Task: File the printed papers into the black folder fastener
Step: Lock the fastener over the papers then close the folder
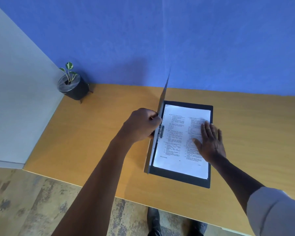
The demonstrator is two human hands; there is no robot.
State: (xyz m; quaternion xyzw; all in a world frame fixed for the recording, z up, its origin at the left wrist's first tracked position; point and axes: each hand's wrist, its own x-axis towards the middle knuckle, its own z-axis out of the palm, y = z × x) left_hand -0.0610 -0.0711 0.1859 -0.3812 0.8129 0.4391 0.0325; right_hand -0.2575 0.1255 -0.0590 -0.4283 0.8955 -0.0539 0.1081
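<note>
Behind my fisted left hand (141, 126) gripping the folder cover (162, 106), the fastener (161, 132) hides; right hand (209, 142) flat on papers (177, 138).

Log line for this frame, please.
left hand: closed at folder spine clip | right hand: flat on papers | cover: raised

Bare forearms — a rolled pale grey sleeve (276, 212), black shoes (154, 222).
</note>
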